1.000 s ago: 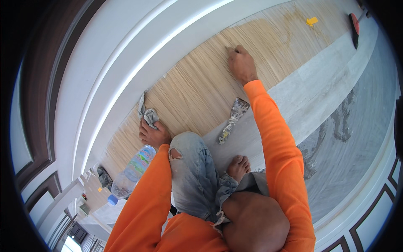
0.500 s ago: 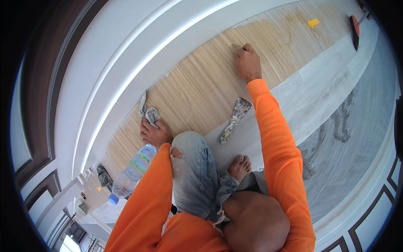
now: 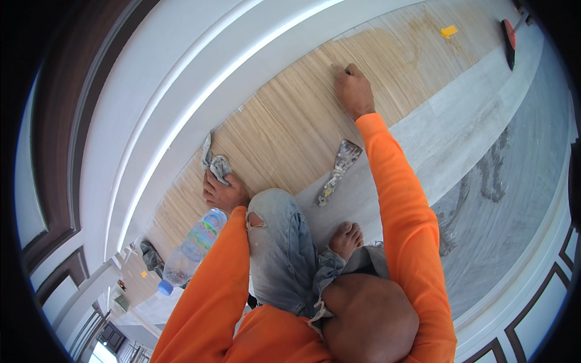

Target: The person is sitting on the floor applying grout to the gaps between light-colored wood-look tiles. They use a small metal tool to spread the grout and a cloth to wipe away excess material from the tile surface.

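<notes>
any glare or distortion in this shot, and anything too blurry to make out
In the head view, a bright streak runs along the white moulding, which the fisheye bends into an arc; also in the head view, the small piece at the right hand is too unclear to identify.

A person (image 3: 275, 336) is holding the right arm (image 3: 404, 206) outstretched and slightly bent toward the far side, while the right hand (image 3: 355, 94) is forming a fist. Nearer and to the left, the left arm (image 3: 212, 284) is slanting outward, its left hand (image 3: 226, 192) resting low with fingers (image 3: 211, 186) curled.
</notes>
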The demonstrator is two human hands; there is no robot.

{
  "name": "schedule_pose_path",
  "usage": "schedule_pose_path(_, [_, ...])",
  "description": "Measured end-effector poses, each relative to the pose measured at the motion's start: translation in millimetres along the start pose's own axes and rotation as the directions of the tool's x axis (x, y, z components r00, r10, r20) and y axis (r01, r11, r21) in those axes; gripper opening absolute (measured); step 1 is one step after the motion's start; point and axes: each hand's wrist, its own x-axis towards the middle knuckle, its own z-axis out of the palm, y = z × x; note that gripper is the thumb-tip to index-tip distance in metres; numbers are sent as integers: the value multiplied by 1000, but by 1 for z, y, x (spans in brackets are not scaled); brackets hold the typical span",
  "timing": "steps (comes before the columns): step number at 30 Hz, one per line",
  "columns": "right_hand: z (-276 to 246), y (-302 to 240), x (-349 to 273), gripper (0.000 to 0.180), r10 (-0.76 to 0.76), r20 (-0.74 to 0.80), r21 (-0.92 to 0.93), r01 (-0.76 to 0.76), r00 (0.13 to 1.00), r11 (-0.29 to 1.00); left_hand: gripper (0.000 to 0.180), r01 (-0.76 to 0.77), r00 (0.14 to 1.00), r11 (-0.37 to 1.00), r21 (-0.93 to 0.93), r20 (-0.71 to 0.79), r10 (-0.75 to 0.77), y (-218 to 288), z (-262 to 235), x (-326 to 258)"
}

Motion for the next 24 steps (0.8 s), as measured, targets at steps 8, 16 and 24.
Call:
schedule_pose_path(8, [-3, 5, 5, 19, -24, 32, -19, 25, 999, 1000, 59, 0, 1000, 1000, 7, 3, 0, -1, 1, -1])
schedule_pose_path(16, [-7, -2, 2, 19, -24, 9, 13, 24, 1000, 1000, 58, 11, 1000, 1000, 17, 12, -11, -3, 2, 0])
schedule_pose_path(24, [-3, 6, 7, 20, -10, -9, -26, 10, 1000, 1000, 59, 2, 1000, 1000, -3, 12, -2, 0, 0, 0])
